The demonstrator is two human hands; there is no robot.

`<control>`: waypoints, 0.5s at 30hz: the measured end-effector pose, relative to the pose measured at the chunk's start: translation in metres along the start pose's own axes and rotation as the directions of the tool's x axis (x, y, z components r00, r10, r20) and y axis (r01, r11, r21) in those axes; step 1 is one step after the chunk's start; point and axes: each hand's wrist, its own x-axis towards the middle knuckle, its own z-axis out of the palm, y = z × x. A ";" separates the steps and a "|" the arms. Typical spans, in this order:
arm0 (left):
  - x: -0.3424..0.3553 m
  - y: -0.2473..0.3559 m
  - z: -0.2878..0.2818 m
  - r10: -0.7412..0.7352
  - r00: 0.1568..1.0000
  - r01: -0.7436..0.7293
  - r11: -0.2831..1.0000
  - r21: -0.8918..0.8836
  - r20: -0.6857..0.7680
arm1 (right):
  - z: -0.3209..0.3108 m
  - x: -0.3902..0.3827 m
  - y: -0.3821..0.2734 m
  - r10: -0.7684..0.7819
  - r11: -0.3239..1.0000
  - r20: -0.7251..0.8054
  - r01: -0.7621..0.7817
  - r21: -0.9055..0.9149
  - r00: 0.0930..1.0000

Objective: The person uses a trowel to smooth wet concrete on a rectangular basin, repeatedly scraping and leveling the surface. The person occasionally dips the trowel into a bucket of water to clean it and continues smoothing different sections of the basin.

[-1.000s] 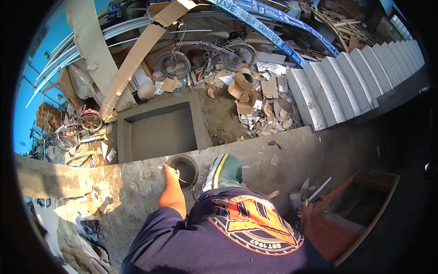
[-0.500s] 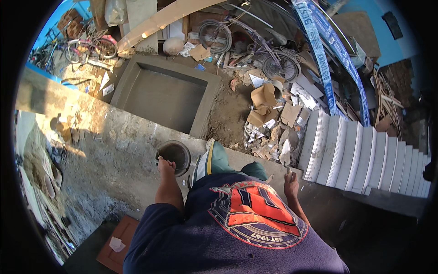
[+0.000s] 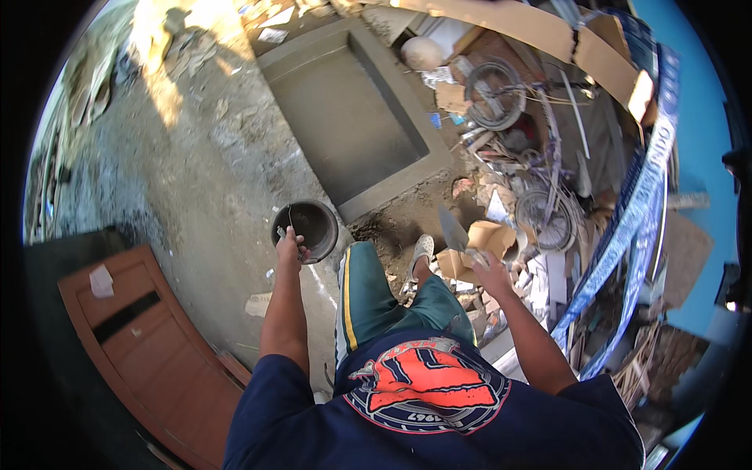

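My left hand (image 3: 291,247) is closed on the wire handle of a dark round bucket (image 3: 317,233), whose inside looks dark. My right hand (image 3: 491,272) grips the handle of a trowel (image 3: 454,233), its flat metal blade pointing up and forward over loose cardboard (image 3: 489,235). My legs (image 3: 368,294) in green trousers are below, with a pale clog (image 3: 424,249) showing on the right foot, near dirt and debris.
Ahead is a rectangular cement basin (image 3: 283,52) beside a concrete ledge (image 3: 180,157). A brown wooden door panel (image 3: 149,337) lies at lower left. Bicycles (image 3: 495,94), scrap boards, bent cardboard (image 3: 493,23) and blue printed strips (image 3: 630,251) crowd the right side beside a blue wall (image 3: 693,157).
My view has swung right along the ledge. My right hand has risen forward with the trowel. My right leg has stepped from the ledge toward the dirt beside the basin, the bucket moving along.
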 end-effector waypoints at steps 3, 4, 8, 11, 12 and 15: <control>0.042 -0.045 0.013 0.045 0.996 -0.049 0.997 -0.061 -0.075 | 0.054 0.098 0.002 -0.153 0.985 0.107 0.144 0.090 0.982; 0.058 -0.058 0.016 0.080 0.994 -0.085 0.995 -0.061 -0.080 | 0.077 0.126 0.004 -0.195 0.976 0.125 0.180 0.124 0.973; 0.107 -0.095 0.025 0.101 0.976 -0.125 0.986 -0.112 -0.195 | 0.160 0.221 -0.004 -0.372 0.912 0.245 0.402 -0.082 0.895; 0.124 -0.119 0.031 0.129 0.953 -0.186 0.963 -0.195 -0.273 | 0.210 0.250 -0.029 -0.557 0.804 0.338 0.595 -0.013 0.759; 0.130 -0.125 0.027 0.186 0.940 -0.235 0.960 -0.149 -0.285 | 0.225 0.251 -0.039 -0.595 0.774 0.341 0.634 -0.002 0.727; 0.160 -0.154 0.014 0.328 0.876 -0.344 0.939 0.017 -0.354 | 0.276 0.248 -0.078 -0.634 0.694 0.430 0.718 -0.051 0.643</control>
